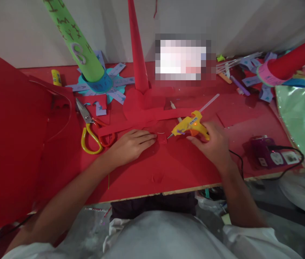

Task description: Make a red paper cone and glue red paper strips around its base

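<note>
My right hand (215, 144) is closed around the handle of a yellow hot glue gun (186, 124). A clear glue stick (209, 103) sticks out of its back, and its metal nozzle points down and left, close to a small red paper piece (162, 138). My left hand (132, 145) lies flat on the red table, fingers stretched out, their tips at the left edge of that piece. A long red paper strip (125, 126) runs just beyond the left hand. Behind it stands a tall red paper cone (139, 61) with a wider red base.
Scissors (87, 122) with yellow and red handles lie left of my left hand. A green paper tube (79, 46) stands behind them, and a large red sheet (14, 144) rises at left. At right are a purple power socket box (265, 153) with a cable and a red tube (298, 54).
</note>
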### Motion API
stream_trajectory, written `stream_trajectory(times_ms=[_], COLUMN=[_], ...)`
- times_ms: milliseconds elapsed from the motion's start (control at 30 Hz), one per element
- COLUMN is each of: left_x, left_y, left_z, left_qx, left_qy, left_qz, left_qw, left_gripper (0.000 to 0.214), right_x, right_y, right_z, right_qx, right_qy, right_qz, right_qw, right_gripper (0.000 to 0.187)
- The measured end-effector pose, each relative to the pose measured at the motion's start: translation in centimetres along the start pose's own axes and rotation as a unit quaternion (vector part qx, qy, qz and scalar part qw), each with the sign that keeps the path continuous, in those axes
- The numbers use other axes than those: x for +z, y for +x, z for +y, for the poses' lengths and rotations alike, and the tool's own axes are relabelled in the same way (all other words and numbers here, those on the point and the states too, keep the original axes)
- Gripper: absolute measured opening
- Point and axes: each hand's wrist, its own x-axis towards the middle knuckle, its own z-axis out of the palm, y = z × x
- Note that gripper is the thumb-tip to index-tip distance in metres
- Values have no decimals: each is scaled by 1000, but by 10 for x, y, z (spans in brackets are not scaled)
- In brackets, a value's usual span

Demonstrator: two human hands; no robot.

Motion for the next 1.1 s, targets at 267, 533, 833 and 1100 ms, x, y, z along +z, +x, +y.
stream_trajectory(times_ms=[267,533,833,1100], left_x=[0,-1,-5,-16], left_y=[1,1,0,7], left_z=[0,1,0,11], left_qx=[10,13,22,-170], left_qy=[18,15,33,128], left_qz=[1,8,-10,-80], left_qw=[1000,1000,999,974], left_gripper=[40,40,41,39], right_x=[2,-5,-21,-37], right_y=[-1,-2,-18,-15], right_z=[3,6,58,18], right_qx=[-9,50,160,91], right_qy=[-24,-23,-59,-62], right_qz=[16,13,40,120], right_qw=[1000,998,985,987], right_gripper=[61,56,49,31])
